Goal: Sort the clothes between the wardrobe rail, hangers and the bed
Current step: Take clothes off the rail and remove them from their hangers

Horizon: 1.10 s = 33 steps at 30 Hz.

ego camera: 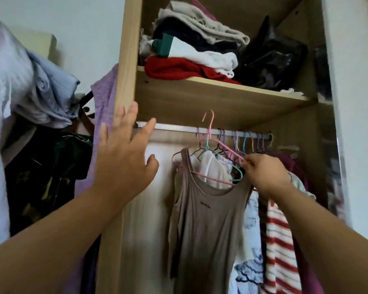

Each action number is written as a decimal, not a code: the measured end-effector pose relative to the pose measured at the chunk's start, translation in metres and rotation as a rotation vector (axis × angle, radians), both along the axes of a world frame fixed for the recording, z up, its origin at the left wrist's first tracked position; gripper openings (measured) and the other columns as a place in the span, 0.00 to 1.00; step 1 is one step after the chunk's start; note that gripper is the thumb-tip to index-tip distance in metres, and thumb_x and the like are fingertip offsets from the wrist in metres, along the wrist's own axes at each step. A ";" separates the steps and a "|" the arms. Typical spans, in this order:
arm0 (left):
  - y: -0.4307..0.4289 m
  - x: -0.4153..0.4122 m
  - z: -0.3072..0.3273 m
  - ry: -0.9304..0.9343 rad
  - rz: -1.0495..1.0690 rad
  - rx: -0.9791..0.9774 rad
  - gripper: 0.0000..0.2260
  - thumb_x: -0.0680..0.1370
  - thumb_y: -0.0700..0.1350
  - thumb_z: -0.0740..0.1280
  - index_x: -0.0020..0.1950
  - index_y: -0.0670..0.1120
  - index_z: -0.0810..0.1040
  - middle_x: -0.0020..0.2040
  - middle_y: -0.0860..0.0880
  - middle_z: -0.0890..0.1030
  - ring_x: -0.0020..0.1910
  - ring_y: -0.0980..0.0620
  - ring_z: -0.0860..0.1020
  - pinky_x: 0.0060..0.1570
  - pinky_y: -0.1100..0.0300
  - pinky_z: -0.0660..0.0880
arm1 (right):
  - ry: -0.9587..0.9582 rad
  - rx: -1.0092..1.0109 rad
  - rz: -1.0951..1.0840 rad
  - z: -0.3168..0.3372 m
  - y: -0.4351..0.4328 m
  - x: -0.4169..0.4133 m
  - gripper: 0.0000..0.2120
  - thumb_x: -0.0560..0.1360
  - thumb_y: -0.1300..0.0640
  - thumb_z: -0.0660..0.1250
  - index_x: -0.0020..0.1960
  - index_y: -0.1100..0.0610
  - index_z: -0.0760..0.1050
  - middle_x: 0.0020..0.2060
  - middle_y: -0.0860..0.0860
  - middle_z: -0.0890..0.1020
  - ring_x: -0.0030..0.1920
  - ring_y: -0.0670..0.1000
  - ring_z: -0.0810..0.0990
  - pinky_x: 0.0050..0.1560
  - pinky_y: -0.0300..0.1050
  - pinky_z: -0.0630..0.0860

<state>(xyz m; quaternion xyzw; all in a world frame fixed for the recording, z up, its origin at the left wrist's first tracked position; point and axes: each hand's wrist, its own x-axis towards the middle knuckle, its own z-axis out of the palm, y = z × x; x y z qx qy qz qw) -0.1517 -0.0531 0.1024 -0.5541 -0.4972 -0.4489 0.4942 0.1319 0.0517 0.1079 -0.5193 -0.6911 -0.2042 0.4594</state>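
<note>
A taupe tank top (202,215) hangs on a pink hanger (210,141) whose hook sits just in front of and above the metal wardrobe rail (179,128). My right hand (266,175) pinches the hanger's right arm. My left hand (123,153) is raised with fingers spread, its fingertips by the rail's left end and the wardrobe's side panel; it holds nothing. Several more hangers with clothes crowd the rail's right half, among them a white top (212,166) and a red-and-white striped garment (280,251).
Folded clothes, with a red one (179,70) at the bottom, and a black plastic bag (272,60) fill the shelf above the rail. A lilac garment (106,107) hangs over the wardrobe's left side. Blue and dark clothes (49,94) pile on a rack at left.
</note>
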 end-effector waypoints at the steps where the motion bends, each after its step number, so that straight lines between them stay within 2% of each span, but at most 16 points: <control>1: 0.000 0.009 -0.005 0.013 -0.059 -0.007 0.31 0.65 0.49 0.65 0.69 0.46 0.71 0.74 0.40 0.62 0.74 0.39 0.59 0.65 0.36 0.61 | -0.001 0.000 -0.007 -0.007 -0.011 0.010 0.11 0.78 0.51 0.61 0.51 0.54 0.79 0.46 0.57 0.83 0.48 0.60 0.80 0.43 0.49 0.74; 5: 0.006 0.050 -0.034 0.119 -0.398 -0.122 0.29 0.64 0.50 0.67 0.66 0.48 0.74 0.72 0.43 0.67 0.73 0.41 0.63 0.64 0.37 0.64 | -0.022 -0.054 -0.029 -0.040 -0.066 0.044 0.09 0.77 0.52 0.64 0.54 0.52 0.81 0.49 0.52 0.84 0.49 0.54 0.81 0.43 0.44 0.71; 7: 0.018 0.065 -0.052 0.154 -0.491 -0.213 0.30 0.65 0.50 0.66 0.68 0.49 0.72 0.72 0.44 0.69 0.72 0.43 0.65 0.65 0.40 0.64 | 0.012 -0.082 -0.036 -0.058 -0.099 0.053 0.09 0.77 0.53 0.66 0.54 0.52 0.82 0.45 0.47 0.84 0.44 0.50 0.79 0.42 0.42 0.69; 9: 0.032 0.074 -0.072 0.111 -0.547 -0.336 0.31 0.69 0.51 0.64 0.72 0.48 0.66 0.74 0.46 0.65 0.73 0.45 0.63 0.68 0.43 0.62 | 0.042 -0.124 -0.049 -0.077 -0.133 0.060 0.08 0.76 0.54 0.67 0.53 0.51 0.83 0.40 0.41 0.81 0.41 0.45 0.79 0.41 0.39 0.71; 12: 0.056 0.081 -0.103 -0.051 -0.614 -0.579 0.29 0.78 0.47 0.60 0.77 0.46 0.53 0.76 0.46 0.59 0.75 0.47 0.58 0.70 0.46 0.61 | 0.112 -0.195 -0.095 -0.104 -0.183 0.067 0.06 0.75 0.57 0.68 0.48 0.49 0.83 0.34 0.35 0.82 0.38 0.33 0.78 0.38 0.26 0.70; 14: 0.063 0.084 -0.129 -0.095 -0.644 -0.700 0.26 0.80 0.47 0.58 0.76 0.45 0.54 0.74 0.43 0.62 0.73 0.44 0.62 0.66 0.45 0.64 | 0.189 -0.208 -0.146 -0.122 -0.223 0.063 0.08 0.74 0.57 0.70 0.44 0.44 0.81 0.36 0.36 0.83 0.36 0.29 0.76 0.38 0.24 0.69; 16: 0.064 0.086 -0.150 -0.088 -0.717 -0.727 0.19 0.80 0.46 0.59 0.71 0.46 0.65 0.67 0.42 0.72 0.65 0.41 0.71 0.59 0.46 0.69 | 0.237 -0.218 -0.243 -0.138 -0.261 0.054 0.09 0.73 0.57 0.70 0.43 0.42 0.80 0.36 0.42 0.84 0.36 0.32 0.77 0.38 0.25 0.69; 17: 0.061 0.085 -0.159 -0.073 -0.789 -0.731 0.15 0.80 0.46 0.59 0.66 0.47 0.71 0.62 0.43 0.76 0.57 0.40 0.75 0.55 0.47 0.72 | 0.255 -0.235 -0.299 -0.148 -0.279 0.047 0.09 0.73 0.58 0.70 0.44 0.43 0.81 0.37 0.45 0.85 0.36 0.34 0.77 0.37 0.26 0.69; 19: 0.050 0.084 -0.177 -0.011 -0.931 -0.774 0.07 0.80 0.46 0.59 0.56 0.48 0.75 0.53 0.45 0.79 0.41 0.41 0.77 0.44 0.49 0.75 | 0.269 -0.277 -0.405 -0.168 -0.318 0.026 0.09 0.73 0.58 0.70 0.43 0.43 0.80 0.38 0.47 0.85 0.37 0.36 0.77 0.37 0.27 0.70; 20: 0.045 0.084 -0.184 0.031 -0.977 -0.798 0.06 0.80 0.46 0.59 0.53 0.48 0.75 0.50 0.44 0.79 0.39 0.41 0.77 0.42 0.50 0.75 | 0.278 -0.302 -0.463 -0.177 -0.333 0.015 0.11 0.74 0.57 0.69 0.41 0.40 0.79 0.36 0.45 0.84 0.36 0.35 0.77 0.37 0.27 0.69; 21: 0.039 0.083 -0.194 0.079 -1.033 -0.823 0.06 0.80 0.45 0.60 0.53 0.47 0.75 0.49 0.44 0.79 0.42 0.40 0.77 0.42 0.51 0.74 | 0.300 -0.316 -0.534 -0.189 -0.350 0.003 0.12 0.74 0.56 0.69 0.40 0.39 0.78 0.34 0.43 0.83 0.35 0.35 0.77 0.37 0.27 0.69; 23: 0.023 0.083 -0.216 0.135 -1.172 -0.859 0.07 0.79 0.44 0.61 0.54 0.45 0.77 0.50 0.43 0.80 0.49 0.40 0.77 0.44 0.52 0.72 | 0.374 -0.335 -0.644 -0.217 -0.381 -0.020 0.10 0.74 0.56 0.69 0.40 0.40 0.79 0.36 0.42 0.83 0.37 0.40 0.78 0.36 0.30 0.69; 25: 0.003 0.085 -0.242 0.154 -1.277 -0.914 0.06 0.79 0.43 0.62 0.53 0.46 0.78 0.50 0.45 0.80 0.50 0.42 0.77 0.45 0.53 0.71 | 0.457 -0.376 -0.738 -0.251 -0.413 -0.043 0.07 0.74 0.54 0.69 0.42 0.42 0.81 0.37 0.48 0.84 0.41 0.49 0.80 0.42 0.40 0.73; 27: -0.018 0.085 -0.267 0.203 -1.340 -0.990 0.06 0.79 0.42 0.63 0.52 0.45 0.78 0.49 0.45 0.80 0.49 0.43 0.78 0.45 0.53 0.72 | 0.513 -0.424 -0.852 -0.286 -0.444 -0.067 0.07 0.74 0.53 0.68 0.40 0.41 0.78 0.36 0.48 0.83 0.41 0.51 0.79 0.44 0.46 0.73; 33: -0.091 0.102 -0.335 0.491 -1.457 -1.173 0.03 0.77 0.42 0.65 0.48 0.48 0.77 0.47 0.45 0.78 0.48 0.41 0.77 0.47 0.49 0.74 | 0.779 -0.586 -1.110 -0.380 -0.539 -0.145 0.11 0.75 0.54 0.67 0.35 0.43 0.73 0.30 0.46 0.78 0.35 0.49 0.75 0.37 0.41 0.70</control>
